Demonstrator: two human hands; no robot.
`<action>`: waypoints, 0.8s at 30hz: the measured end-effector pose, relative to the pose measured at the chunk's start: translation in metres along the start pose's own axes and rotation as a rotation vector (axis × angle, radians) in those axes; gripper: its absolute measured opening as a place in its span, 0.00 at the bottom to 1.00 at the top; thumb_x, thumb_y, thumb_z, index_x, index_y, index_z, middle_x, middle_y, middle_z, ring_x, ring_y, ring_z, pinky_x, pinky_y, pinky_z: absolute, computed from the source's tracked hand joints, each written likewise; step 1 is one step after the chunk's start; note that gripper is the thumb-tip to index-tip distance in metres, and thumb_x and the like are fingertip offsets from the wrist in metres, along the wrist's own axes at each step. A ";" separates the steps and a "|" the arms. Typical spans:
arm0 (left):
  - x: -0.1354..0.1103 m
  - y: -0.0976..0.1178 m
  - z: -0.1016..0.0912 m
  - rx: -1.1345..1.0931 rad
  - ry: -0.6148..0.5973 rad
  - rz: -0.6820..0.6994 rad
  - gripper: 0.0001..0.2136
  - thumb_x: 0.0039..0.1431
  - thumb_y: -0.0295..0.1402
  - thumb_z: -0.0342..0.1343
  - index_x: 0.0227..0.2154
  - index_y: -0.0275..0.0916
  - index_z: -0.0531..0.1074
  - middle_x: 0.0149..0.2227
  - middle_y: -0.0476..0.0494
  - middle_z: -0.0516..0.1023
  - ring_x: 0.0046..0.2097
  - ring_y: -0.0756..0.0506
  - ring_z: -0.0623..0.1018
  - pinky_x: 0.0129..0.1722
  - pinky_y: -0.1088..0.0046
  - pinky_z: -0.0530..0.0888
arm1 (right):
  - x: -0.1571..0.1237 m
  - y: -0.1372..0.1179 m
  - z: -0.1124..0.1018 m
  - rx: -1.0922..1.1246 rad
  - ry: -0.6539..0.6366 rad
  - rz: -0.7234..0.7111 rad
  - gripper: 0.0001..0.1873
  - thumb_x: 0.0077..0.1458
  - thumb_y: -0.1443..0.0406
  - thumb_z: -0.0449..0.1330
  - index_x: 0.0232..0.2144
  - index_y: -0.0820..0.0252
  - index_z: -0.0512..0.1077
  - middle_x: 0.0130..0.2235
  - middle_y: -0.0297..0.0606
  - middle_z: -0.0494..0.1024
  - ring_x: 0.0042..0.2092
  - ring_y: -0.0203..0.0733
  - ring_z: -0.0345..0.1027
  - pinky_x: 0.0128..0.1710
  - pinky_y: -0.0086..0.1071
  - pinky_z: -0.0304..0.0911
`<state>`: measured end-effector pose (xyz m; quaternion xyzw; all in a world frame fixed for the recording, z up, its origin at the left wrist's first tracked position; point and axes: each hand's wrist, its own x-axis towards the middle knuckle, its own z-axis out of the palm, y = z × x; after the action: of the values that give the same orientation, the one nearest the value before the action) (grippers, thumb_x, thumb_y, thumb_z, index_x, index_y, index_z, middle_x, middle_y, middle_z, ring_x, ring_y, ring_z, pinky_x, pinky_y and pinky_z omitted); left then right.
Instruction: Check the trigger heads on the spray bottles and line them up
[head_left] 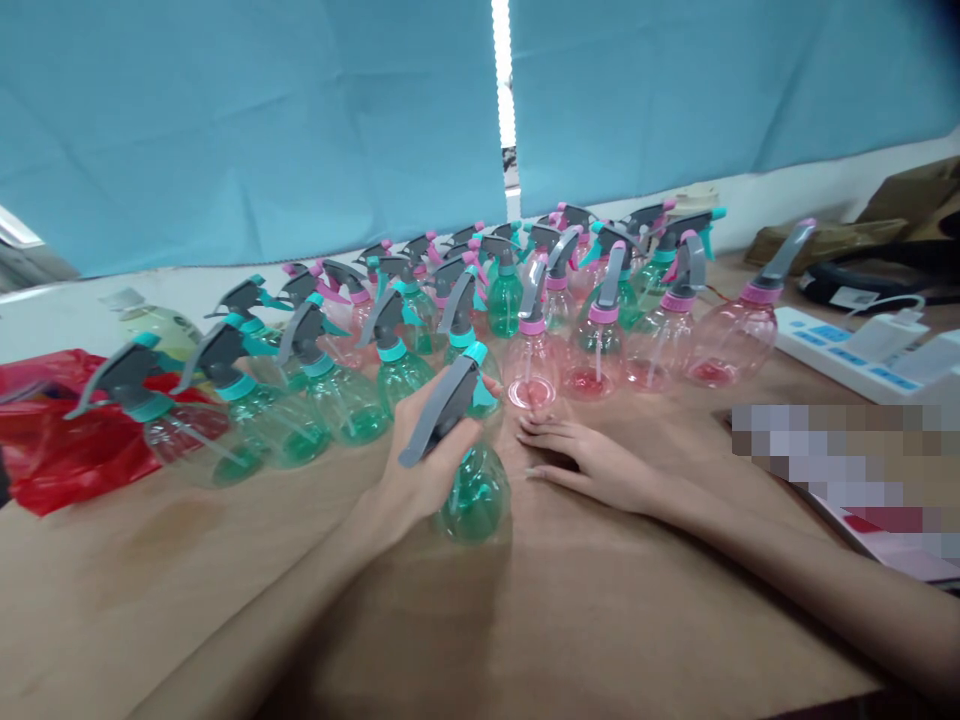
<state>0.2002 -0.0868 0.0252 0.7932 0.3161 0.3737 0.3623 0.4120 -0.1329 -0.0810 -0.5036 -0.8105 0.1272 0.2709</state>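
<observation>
Inside the clasping left hand [427, 476] sits a green spray bottle [476, 497]; right hand [601, 464] loosely spread nearby.

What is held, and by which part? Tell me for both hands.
The left hand holds the nearest green bottle by its neck; the right hand holds nothing.

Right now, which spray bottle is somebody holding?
The green spray bottle in front, gripped around its neck by the left hand. It's nearest the camera; the other spray bottles behind it have no hand around them.
</observation>
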 end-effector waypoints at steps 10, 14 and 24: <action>0.003 0.001 -0.002 0.018 0.004 0.075 0.06 0.49 0.29 0.50 0.31 0.41 0.69 0.31 0.50 0.72 0.33 0.48 0.70 0.34 0.71 0.67 | 0.000 0.002 0.001 0.006 0.010 -0.013 0.28 0.62 0.50 0.53 0.59 0.57 0.65 0.60 0.42 0.67 0.63 0.49 0.58 0.63 0.50 0.54; 0.003 -0.001 -0.003 0.019 -0.008 0.066 0.04 0.49 0.29 0.50 0.29 0.41 0.68 0.29 0.51 0.70 0.31 0.48 0.69 0.32 0.71 0.65 | 0.000 0.001 0.000 -0.005 0.004 -0.011 0.27 0.62 0.51 0.52 0.59 0.57 0.65 0.61 0.42 0.67 0.63 0.48 0.57 0.63 0.50 0.54; 0.000 -0.004 -0.006 0.055 -0.011 0.027 0.04 0.49 0.31 0.50 0.29 0.41 0.68 0.27 0.49 0.71 0.32 0.46 0.72 0.31 0.70 0.67 | 0.000 0.001 0.000 0.029 0.018 -0.014 0.28 0.61 0.51 0.53 0.59 0.56 0.65 0.60 0.42 0.67 0.63 0.50 0.57 0.63 0.51 0.52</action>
<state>0.1944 -0.0827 0.0244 0.8090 0.3136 0.3653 0.3372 0.4121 -0.1325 -0.0816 -0.4950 -0.8096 0.1324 0.2864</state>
